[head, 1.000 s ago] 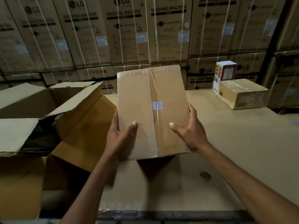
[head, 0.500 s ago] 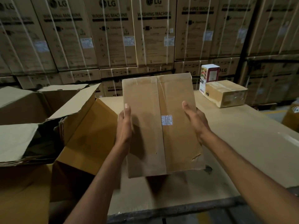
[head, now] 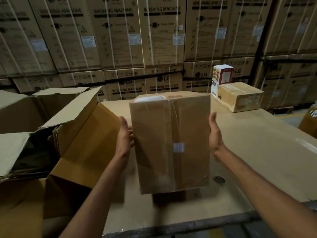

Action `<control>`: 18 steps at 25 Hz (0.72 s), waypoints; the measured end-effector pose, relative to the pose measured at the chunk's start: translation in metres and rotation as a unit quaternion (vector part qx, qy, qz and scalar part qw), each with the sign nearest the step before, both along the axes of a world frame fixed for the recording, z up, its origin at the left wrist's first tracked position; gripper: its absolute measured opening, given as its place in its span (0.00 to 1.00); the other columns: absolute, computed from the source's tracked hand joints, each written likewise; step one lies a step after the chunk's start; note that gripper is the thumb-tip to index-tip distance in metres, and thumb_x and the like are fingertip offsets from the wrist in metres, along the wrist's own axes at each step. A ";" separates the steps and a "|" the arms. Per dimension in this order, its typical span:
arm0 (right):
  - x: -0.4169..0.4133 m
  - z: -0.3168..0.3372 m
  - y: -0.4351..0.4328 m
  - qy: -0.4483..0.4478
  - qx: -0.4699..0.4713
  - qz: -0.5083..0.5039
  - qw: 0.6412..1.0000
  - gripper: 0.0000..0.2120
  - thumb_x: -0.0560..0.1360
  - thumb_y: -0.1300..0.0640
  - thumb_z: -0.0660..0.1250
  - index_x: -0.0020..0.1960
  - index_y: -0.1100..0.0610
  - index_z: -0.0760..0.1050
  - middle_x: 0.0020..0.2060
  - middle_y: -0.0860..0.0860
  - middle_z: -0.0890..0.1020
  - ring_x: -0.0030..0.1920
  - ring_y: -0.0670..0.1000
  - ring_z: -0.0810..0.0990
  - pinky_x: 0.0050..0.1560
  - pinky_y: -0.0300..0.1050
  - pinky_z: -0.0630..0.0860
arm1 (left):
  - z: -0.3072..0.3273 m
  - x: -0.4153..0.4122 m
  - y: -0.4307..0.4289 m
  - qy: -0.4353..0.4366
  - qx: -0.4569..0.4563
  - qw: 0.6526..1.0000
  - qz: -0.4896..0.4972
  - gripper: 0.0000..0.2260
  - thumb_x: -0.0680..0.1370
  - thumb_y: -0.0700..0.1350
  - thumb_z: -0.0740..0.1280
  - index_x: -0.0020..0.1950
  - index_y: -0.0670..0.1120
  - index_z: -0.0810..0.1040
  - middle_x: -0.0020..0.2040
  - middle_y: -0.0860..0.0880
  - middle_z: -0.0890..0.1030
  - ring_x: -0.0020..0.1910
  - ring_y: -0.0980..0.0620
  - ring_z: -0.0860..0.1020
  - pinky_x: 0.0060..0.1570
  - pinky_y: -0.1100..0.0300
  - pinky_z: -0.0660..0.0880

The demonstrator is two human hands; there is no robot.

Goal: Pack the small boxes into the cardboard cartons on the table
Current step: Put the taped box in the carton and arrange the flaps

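Observation:
A taped brown cardboard carton (head: 171,143) stands on end over the near part of the table (head: 257,152), with a white label on its top end. My left hand (head: 124,134) presses its left side, thumb up and fingers reaching behind the edge. My right hand (head: 214,133) lies flat against its right side with straight fingers. A small white and red printed box (head: 222,76) stands upright at the table's far right, next to a closed brown carton (head: 240,96). Whether the held carton's lower end touches the table I cannot tell.
A large open carton (head: 82,152) with raised flaps sits left of the table, and another open one (head: 20,114) lies beyond it. Stacked washing machine boxes (head: 154,40) form a wall behind. A dark spot (head: 218,179) marks the table near its front edge.
The carton has been tipped up more upright and brought lower and nearer. Both hands slid from its front face to its sides. The view shifted left.

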State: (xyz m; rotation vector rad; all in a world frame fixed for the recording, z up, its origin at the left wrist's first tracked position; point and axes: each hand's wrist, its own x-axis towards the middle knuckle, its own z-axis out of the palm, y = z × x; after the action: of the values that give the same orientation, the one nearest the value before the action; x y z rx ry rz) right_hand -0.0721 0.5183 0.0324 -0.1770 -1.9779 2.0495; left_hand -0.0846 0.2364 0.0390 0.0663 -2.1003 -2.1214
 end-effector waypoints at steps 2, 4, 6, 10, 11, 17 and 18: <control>-0.002 0.028 0.011 -0.026 -0.101 0.046 0.994 0.34 0.82 0.31 0.47 0.61 0.54 0.80 0.51 0.52 0.88 0.53 0.54 0.86 0.48 0.48 0.84 | 0.022 -0.015 -0.006 -0.038 0.020 0.999 -0.021 0.42 0.75 0.78 0.49 0.68 0.45 0.76 0.58 0.42 0.84 0.53 0.44 0.83 0.51 0.48 0.82; -0.012 0.056 0.020 -0.079 -0.100 0.088 0.988 0.23 0.83 0.35 0.54 0.56 0.51 0.80 0.49 0.53 0.87 0.47 0.55 0.86 0.43 0.48 0.82 | 0.041 -0.028 -0.009 -0.102 0.012 0.993 -0.065 0.37 0.77 0.75 0.54 0.70 0.47 0.73 0.59 0.42 0.83 0.53 0.42 0.84 0.50 0.49 0.82; -0.027 0.072 0.026 -0.153 -0.001 0.145 0.977 0.18 0.82 0.40 0.63 0.62 0.51 0.79 0.53 0.54 0.86 0.48 0.55 0.85 0.45 0.48 0.80 | 0.050 -0.039 -0.008 -0.166 -0.037 0.979 -0.115 0.37 0.75 0.74 0.62 0.71 0.46 0.71 0.61 0.39 0.83 0.56 0.40 0.84 0.52 0.47 0.80; -0.049 0.072 0.025 -0.226 0.138 0.175 0.949 0.22 0.78 0.45 0.72 0.64 0.60 0.79 0.43 0.54 0.87 0.38 0.51 0.86 0.38 0.43 0.81 | 0.047 -0.048 0.018 -0.171 -0.107 0.972 -0.117 0.35 0.74 0.61 0.74 0.70 0.39 0.67 0.59 0.42 0.80 0.47 0.45 0.84 0.34 0.60 0.82; -0.050 0.071 0.024 -0.204 0.158 0.156 0.953 0.20 0.76 0.47 0.74 0.61 0.59 0.79 0.43 0.53 0.86 0.36 0.50 0.86 0.34 0.41 0.80 | 0.045 -0.049 0.022 -0.148 -0.117 0.978 -0.085 0.38 0.74 0.59 0.76 0.74 0.40 0.65 0.61 0.44 0.78 0.45 0.47 0.83 0.31 0.61 0.81; -0.051 0.076 0.025 -0.033 0.096 0.106 0.989 0.20 0.73 0.53 0.78 0.62 0.50 0.76 0.54 0.51 0.85 0.48 0.49 0.86 0.40 0.40 0.81 | 0.056 -0.049 0.026 0.041 -0.101 0.994 -0.026 0.29 0.73 0.53 0.79 0.68 0.47 0.72 0.59 0.47 0.84 0.48 0.51 0.86 0.44 0.57 0.84; -0.050 0.077 0.023 0.008 0.097 0.097 0.990 0.23 0.73 0.53 0.79 0.64 0.49 0.74 0.57 0.50 0.85 0.52 0.49 0.86 0.45 0.42 0.83 | 0.057 -0.048 0.026 0.098 -0.124 0.987 -0.019 0.31 0.73 0.54 0.79 0.71 0.49 0.70 0.60 0.51 0.83 0.50 0.54 0.86 0.46 0.60 0.83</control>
State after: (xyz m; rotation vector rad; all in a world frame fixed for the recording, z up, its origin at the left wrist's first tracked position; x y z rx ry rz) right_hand -0.1223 0.5411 0.1093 0.0762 -2.2473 1.9440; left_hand -0.1327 0.2619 0.0964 -0.2034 -2.2398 -1.7860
